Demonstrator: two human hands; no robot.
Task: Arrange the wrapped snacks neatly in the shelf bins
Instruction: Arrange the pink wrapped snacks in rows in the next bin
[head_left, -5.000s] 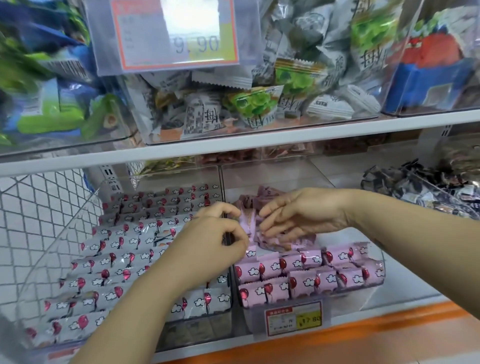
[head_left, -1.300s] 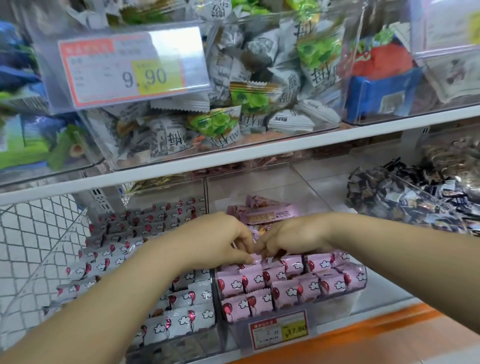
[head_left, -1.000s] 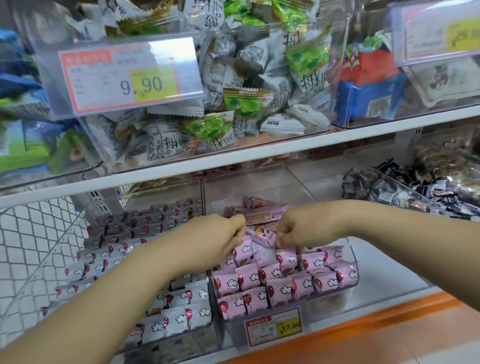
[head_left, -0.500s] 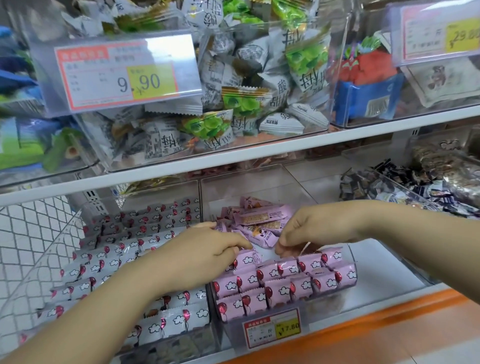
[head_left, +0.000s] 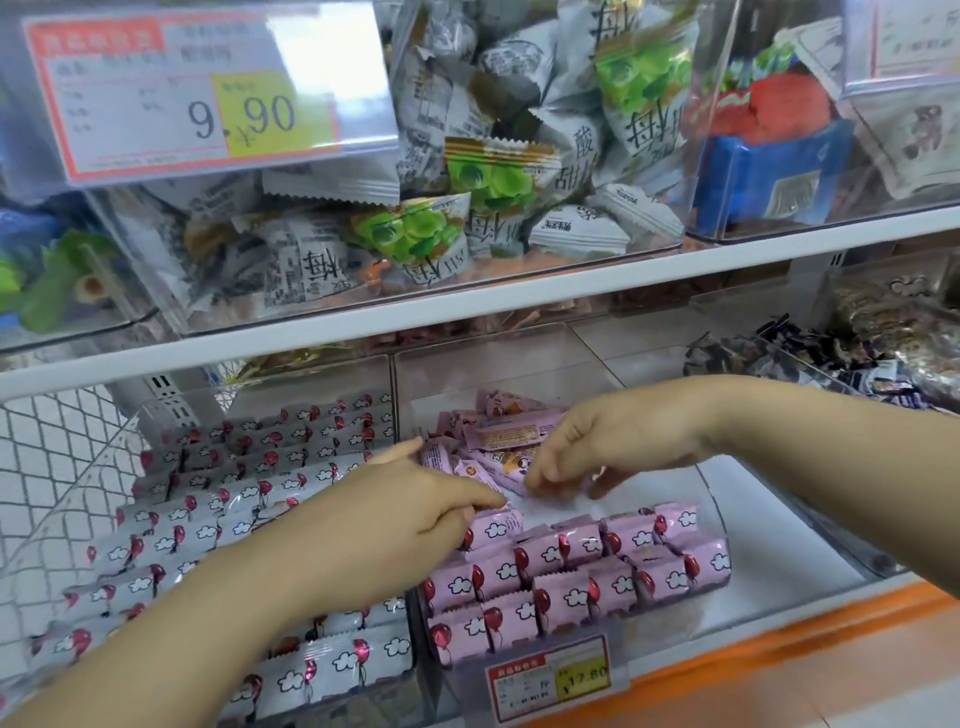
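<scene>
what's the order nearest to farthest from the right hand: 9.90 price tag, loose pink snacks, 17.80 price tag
1. loose pink snacks, just under the right hand
2. 17.80 price tag, lower, on the bin front
3. 9.90 price tag, upper shelf, far left

Snack rows (head_left: 571, 577) at bin (head_left: 493, 364) front, loose pile (head_left: 498, 436) behind (mid-bin)

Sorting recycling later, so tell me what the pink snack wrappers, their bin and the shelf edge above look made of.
Pink snack wrappers: thin glossy plastic film; they glint and have crimped zigzag ends.
Bin: clear rigid plastic, perhaps acrylic; its walls are see-through and catch reflections.
Shelf edge: smooth white, likely painted metal, but plastic is possible.
</scene>
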